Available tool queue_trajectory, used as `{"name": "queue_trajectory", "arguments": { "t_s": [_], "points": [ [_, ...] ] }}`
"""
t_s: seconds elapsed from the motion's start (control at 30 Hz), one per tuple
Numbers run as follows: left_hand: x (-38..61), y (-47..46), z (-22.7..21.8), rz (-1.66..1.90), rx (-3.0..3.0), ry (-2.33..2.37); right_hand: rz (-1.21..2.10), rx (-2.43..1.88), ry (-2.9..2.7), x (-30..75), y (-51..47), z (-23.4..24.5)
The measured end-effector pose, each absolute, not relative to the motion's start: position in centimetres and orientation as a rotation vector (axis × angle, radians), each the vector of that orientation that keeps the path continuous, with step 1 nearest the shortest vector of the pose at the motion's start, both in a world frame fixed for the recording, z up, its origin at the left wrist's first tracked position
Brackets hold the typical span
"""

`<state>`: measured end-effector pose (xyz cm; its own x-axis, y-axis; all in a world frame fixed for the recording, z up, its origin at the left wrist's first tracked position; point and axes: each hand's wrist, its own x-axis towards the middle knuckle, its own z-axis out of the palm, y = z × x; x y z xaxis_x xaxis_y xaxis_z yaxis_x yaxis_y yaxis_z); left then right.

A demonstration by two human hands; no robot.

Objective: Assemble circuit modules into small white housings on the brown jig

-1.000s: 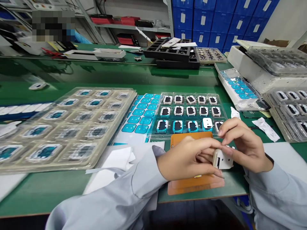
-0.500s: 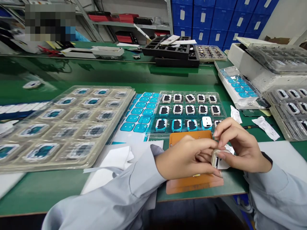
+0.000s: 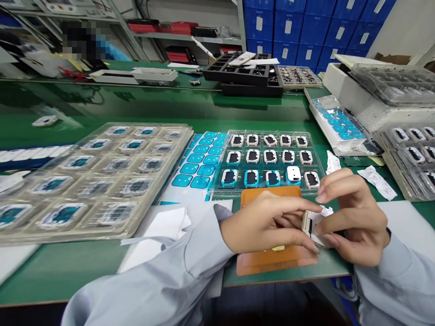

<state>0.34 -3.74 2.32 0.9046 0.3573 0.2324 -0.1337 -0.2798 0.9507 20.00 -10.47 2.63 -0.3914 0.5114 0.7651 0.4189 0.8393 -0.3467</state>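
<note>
Lowered since the earlier frame, the right hand (image 3: 355,217) is closed with the left hand (image 3: 267,222) in a narrow pinch on a small white plastic housing (image 3: 310,226), held above an orange silicone mat (image 3: 272,194); light and likely fragile, it seems best taken by its edges.

A glossy green worktop (image 3: 61,267) is stretching beneath everything, with an orange mat (image 3: 272,266) lying across it. Pale blue-grey sleeves (image 3: 163,271) are covering the person's arms, and the fingers (image 3: 288,209) are closing around a white casing (image 3: 317,231) with a beige edge. Teal rounded pads are patterning a white sticker sheet (image 3: 199,167) in rows. Black-centred white frames are filling a clear tray (image 3: 217,192) in a grid, its bottom row ringed mostly in teal. Blue storage bins (image 3: 288,22) are carrying white labels.
</note>
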Motion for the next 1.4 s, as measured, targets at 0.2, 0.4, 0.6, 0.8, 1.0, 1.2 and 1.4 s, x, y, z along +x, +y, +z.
{"name": "queue_trajectory", "arguments": {
  "t_s": [0.2, 0.4, 0.6, 0.8, 1.0, 1.2, 1.4],
  "points": [
    [0.36, -3.57, 2.21, 0.428, 1.826, 0.137, 0.113, -0.683, -2.083, 20.02, -10.27, 2.85],
    [0.4, -3.51, 2.7, 0.48, 1.931, 0.108, 0.383, -0.692, -2.128, 20.17, -10.33, 3.32],
    [0.51, -3.6, 3.07, 0.43, 1.929, 0.062, 0.582, -0.714, -2.157, 20.46, -10.19, 3.55],
    [0.42, -3.8, 2.75, 0.409, 1.874, 0.061, 0.666, -0.662, -2.138, 20.66, -9.94, 3.01],
    [0.34, -3.67, 2.56, 0.423, 1.838, 0.029, 0.628, -0.628, -2.203, 20.74, -9.85, 3.06],
    [0.35, -3.88, 2.56, 0.396, 1.743, 0.101, 0.556, -0.623, -2.231, 20.95, -9.84, 3.18],
    [0.46, -3.85, 2.7, 0.447, 1.709, 0.138, 0.587, -0.624, -2.217, 20.75, -9.81, 3.37]
  ]
}}
